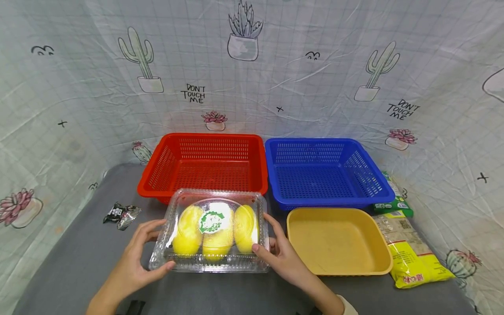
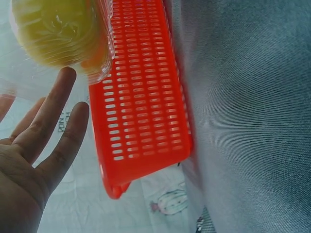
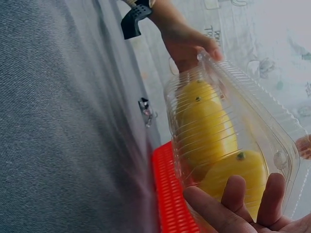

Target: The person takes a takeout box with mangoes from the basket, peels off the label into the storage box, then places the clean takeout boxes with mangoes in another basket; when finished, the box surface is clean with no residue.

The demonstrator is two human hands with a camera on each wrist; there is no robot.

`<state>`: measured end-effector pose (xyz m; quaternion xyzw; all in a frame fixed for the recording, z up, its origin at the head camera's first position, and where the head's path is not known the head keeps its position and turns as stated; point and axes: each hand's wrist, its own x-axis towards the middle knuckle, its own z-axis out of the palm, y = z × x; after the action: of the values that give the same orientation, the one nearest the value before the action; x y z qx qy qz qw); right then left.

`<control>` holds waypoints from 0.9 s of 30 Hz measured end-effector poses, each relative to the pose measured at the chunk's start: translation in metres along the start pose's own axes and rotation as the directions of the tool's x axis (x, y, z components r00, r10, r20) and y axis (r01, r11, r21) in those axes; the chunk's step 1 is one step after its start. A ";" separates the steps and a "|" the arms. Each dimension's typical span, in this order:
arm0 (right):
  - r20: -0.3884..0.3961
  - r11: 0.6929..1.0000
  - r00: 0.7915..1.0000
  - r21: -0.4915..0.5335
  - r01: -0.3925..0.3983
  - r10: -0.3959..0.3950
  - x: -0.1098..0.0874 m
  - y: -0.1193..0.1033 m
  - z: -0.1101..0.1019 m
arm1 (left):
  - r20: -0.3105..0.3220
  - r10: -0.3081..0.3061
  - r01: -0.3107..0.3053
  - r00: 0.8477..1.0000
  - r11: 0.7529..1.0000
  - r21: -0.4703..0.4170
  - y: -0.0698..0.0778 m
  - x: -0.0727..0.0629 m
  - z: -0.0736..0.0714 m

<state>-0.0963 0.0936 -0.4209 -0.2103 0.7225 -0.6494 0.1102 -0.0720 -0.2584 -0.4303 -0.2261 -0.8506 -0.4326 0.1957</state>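
Note:
A clear plastic box (image 1: pixel 220 267) with a closed lid holds several yellow fruits (image 1: pixel 187 234) and carries a green-and-white sticker (image 1: pixel 211 222). Both hands hold it raised over the grey cloth, just in front of the red basket (image 1: pixel 202 181). My left hand (image 1: pixel 134 258) grips the left end, its thumb at the front corner. At the other end my right hand (image 1: pixel 285 258) has the thumb over the lid's edge and fingers along the side and underneath. Through the ribbed wall, the right wrist view shows the fruits (image 3: pixel 206 131) with small stem ends.
To the right of the red basket stands a blue basket (image 1: pixel 315 181), with a yellow tray (image 1: pixel 338 240) in front of it. A green packet (image 1: pixel 393 201) and a yellow bag (image 1: pixel 413 262) lie at the far right. Small black-and-silver wrapped packets (image 1: pixel 122 214) lie at left.

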 end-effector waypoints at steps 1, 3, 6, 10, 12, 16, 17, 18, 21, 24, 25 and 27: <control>-0.001 1.000 1.000 0.004 0.001 -0.001 0.000 0.001 0.000 | 0.004 0.000 0.000 1.000 1.000 -0.001 -0.001 0.000 0.000; -0.001 1.000 1.000 0.010 -0.002 0.002 0.000 0.003 0.000 | 0.016 -0.001 0.001 1.000 1.000 -0.005 -0.002 0.000 0.001; 0.000 1.000 1.000 0.010 -0.018 0.018 0.000 0.005 0.001 | 0.032 -0.002 0.002 0.999 1.000 -0.003 -0.004 -0.001 0.002; 0.002 0.999 0.999 -0.003 -0.036 0.036 0.000 0.008 0.001 | 0.047 -0.002 0.002 0.999 1.000 0.002 -0.007 -0.002 0.003; 0.000 0.999 0.999 -0.012 -0.036 0.036 -0.001 0.010 0.001 | 0.050 0.000 0.000 0.999 1.000 -0.002 -0.008 -0.002 0.004; -0.010 0.999 0.999 -0.031 -0.031 0.031 -0.003 0.012 0.001 | 0.063 0.000 0.000 0.998 1.000 -0.003 -0.010 -0.004 0.004; -0.012 0.999 0.999 -0.034 -0.032 0.032 -0.003 0.013 0.001 | 0.066 -0.001 0.002 0.998 1.000 -0.004 -0.010 -0.004 0.005; -0.014 0.999 0.999 -0.038 -0.032 0.032 -0.004 0.013 0.001 | 0.070 -0.003 0.003 0.998 1.000 -0.006 -0.011 -0.005 0.005; -0.013 0.999 0.999 -0.033 -0.032 0.032 -0.005 0.014 0.001 | 0.076 -0.011 0.013 0.997 1.000 -0.016 -0.011 -0.005 0.005; -0.012 0.999 0.999 -0.023 -0.034 0.034 -0.006 0.014 0.001 | 0.074 -0.016 0.018 0.997 1.000 -0.026 -0.011 -0.006 0.006; -0.011 0.999 0.999 -0.019 -0.033 0.032 -0.006 0.015 0.001 | 0.073 -0.016 0.018 0.997 1.000 -0.025 -0.012 -0.006 0.006; -0.011 0.999 0.999 -0.015 -0.036 0.035 -0.006 0.016 0.000 | 0.071 -0.011 0.013 0.997 0.999 -0.030 -0.013 -0.007 0.006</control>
<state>-0.0930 0.0972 -0.4376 -0.1949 0.7316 -0.6429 0.1163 -0.0742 -0.2617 -0.4461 -0.2391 -0.8516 -0.4383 0.1594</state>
